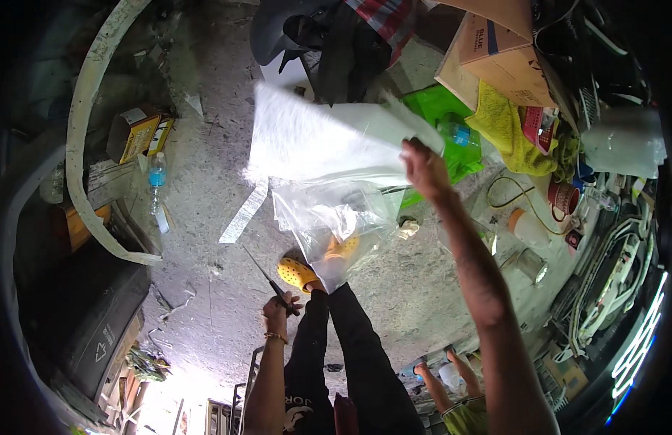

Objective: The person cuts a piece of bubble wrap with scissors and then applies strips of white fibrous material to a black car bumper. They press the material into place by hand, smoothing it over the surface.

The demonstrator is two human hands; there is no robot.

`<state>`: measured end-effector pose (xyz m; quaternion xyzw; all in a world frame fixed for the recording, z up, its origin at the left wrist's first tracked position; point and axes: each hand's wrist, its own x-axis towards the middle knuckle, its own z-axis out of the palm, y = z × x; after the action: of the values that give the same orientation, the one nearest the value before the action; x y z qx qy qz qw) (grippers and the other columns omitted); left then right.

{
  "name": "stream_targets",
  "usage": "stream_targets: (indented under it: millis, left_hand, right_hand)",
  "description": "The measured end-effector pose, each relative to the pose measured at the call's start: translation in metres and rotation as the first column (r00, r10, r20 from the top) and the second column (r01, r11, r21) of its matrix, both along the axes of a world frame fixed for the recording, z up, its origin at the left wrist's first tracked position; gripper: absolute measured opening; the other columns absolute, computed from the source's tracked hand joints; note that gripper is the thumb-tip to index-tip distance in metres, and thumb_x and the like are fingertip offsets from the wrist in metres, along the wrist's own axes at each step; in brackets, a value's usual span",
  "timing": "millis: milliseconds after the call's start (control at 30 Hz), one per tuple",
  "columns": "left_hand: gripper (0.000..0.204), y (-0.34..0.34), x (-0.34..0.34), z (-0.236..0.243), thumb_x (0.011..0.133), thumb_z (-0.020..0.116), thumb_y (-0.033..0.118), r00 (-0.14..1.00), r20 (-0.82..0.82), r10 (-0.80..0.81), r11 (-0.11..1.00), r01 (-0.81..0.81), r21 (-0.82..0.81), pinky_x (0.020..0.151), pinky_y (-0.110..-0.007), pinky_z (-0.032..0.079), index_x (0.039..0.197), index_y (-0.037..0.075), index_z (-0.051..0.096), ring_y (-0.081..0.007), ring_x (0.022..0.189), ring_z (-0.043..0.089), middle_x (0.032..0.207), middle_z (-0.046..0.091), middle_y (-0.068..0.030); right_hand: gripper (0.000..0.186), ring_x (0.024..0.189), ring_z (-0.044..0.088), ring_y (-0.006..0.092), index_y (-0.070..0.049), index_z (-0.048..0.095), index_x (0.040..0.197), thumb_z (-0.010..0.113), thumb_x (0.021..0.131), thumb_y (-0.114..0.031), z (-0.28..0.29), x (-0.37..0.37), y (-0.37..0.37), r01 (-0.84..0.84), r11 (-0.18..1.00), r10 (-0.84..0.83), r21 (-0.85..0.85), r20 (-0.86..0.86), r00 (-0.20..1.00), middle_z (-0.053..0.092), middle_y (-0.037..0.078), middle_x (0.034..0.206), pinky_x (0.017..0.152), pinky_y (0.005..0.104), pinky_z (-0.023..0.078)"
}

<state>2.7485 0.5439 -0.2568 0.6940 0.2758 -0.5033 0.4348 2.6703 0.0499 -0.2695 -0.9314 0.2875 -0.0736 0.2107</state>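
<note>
My right hand (425, 168) is stretched forward, its fingers closed on the right side of a white sheet with frayed edges (314, 141). The sheet is partly smeared by motion. Under and nearer than it lies clear plastic film (336, 210), draped toward my feet over one of my yellow clogs (298, 274). Low by my left leg, my left hand (276, 312) is wrapped round a black-handled blade (262, 268), long, thin and pointed forward-left. Whether it is a knife or scissors cannot be made out. A narrow white strip (245, 212) lies left of the film.
A green plastic bag (452, 156) with a bottle, a yellow-green towel (506, 130) and a cardboard box (506, 61) sit far right. A curved pale strip (82, 138) arches on the left near a water bottle (156, 177). Another person's legs (437, 388) show lower right.
</note>
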Motion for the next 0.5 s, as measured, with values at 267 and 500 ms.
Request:
stream_targets:
  millis: [267, 500]
  left_hand:
    - [0.030, 0.012, -0.021, -0.007, 0.091, 0.071, 0.021, 0.998, -0.059, 0.029, 0.998, -0.032, -0.047, 0.053, -0.030, 0.056, 0.099, -0.006, 0.061, -0.0244, 0.064, 0.071, 0.089, 0.071, -0.0192]
    - [0.032, 0.024, -0.012, -0.004, 0.090, 0.073, 0.021, 0.999, -0.031, 0.045, 0.998, -0.046, -0.035, 0.055, -0.030, 0.058, 0.101, -0.006, 0.062, -0.0247, 0.064, 0.071, 0.087, 0.071, -0.0191]
  right_hand:
    - [0.027, 0.093, 0.067, 0.0381, -0.003, 0.061, 0.115, 0.064, 0.089, -0.009, 0.048, 0.031, -0.088, 0.009, 0.966, 0.004, -0.257, 0.050, 0.999, 0.067, 0.018, 0.106, 0.078, 0.0432, 0.057]
    - [0.034, 0.108, 0.061, 0.0399, -0.008, 0.057, 0.124, 0.062, 0.092, -0.017, 0.046, 0.042, -0.103, 0.084, 0.960, -0.114, -0.267, -0.100, 0.988, 0.063, 0.019, 0.119, 0.090, 0.0454, 0.052]
